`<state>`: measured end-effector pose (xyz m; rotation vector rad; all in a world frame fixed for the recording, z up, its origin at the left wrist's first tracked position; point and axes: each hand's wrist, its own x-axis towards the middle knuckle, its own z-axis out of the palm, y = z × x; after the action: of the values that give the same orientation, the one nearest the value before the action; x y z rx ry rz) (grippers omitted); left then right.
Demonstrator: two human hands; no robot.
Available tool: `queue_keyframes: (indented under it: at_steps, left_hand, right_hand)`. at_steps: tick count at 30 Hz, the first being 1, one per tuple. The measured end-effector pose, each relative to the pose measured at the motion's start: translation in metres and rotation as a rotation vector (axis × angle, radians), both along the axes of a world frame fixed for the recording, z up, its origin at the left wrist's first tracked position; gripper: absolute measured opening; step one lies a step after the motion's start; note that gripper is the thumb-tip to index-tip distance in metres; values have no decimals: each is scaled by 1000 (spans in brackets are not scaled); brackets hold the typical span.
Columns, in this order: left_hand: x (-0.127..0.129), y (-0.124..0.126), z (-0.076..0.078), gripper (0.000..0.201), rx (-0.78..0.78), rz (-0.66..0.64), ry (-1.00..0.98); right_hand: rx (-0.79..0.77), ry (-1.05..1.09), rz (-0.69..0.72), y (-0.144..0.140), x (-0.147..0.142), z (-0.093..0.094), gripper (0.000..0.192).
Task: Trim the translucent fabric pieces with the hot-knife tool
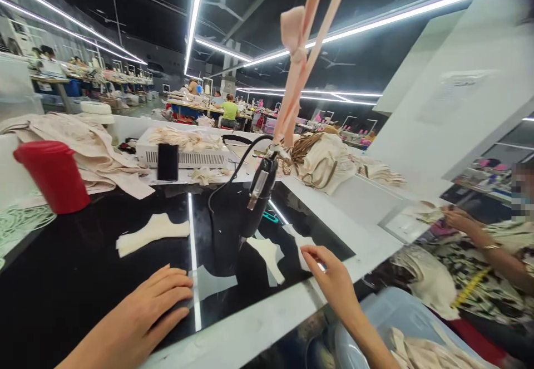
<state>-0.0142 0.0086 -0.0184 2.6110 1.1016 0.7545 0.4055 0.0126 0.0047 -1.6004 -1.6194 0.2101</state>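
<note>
My left hand (154, 308) lies palm down on the black glass panel (104, 291), fingers stretched out. Its fingertips rest at the left end of a thin grey shaped piece (214, 284). With thumb and fingers pinched together, my right hand (331, 274) is on a whitish cut piece (301, 241) near the panel's right edge. Between the hands, a black corded hand tool (261, 196) hangs tip down from a pink fabric strip (292, 79). Beside its tip lies a cream cut piece (267, 255) over a greyish one. Another cream piece (152, 232) lies farther left.
A red bin (54, 177) and beige fabric (83, 146) stand at the left. Behind are a white vented box (196, 158), a dark phone-like block (167, 162) and bundled cloth (329, 160). A teal clip (270, 217) lies behind the tool. At right, a co-worker's hand (461, 220) holds fabric.
</note>
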Motion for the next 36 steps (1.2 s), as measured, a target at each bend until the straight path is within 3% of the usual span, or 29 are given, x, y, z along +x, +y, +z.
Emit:
queue_keyframes:
  at_steps: [7,16,26,31,36]
  left_hand:
    - [-16,7,-30,33,113,81,60]
    - [-17,5,-25,37,70,74,52]
    - [-15,7,-34,30,126,56,10]
    - [-14,7,-34,30,126,53,19]
    - [-14,7,-36,29,123,59,47]
  right_hand:
    - [-18,-31,-36,5,29,-9,36]
    - [-108,-54,18,2,30,-10,33]
    - [-158,-7,18,6,36,-16,37]
    - [-219,80,-1,13,43,-19,32]
    - [-191,273,-69,27,50,-7,29]
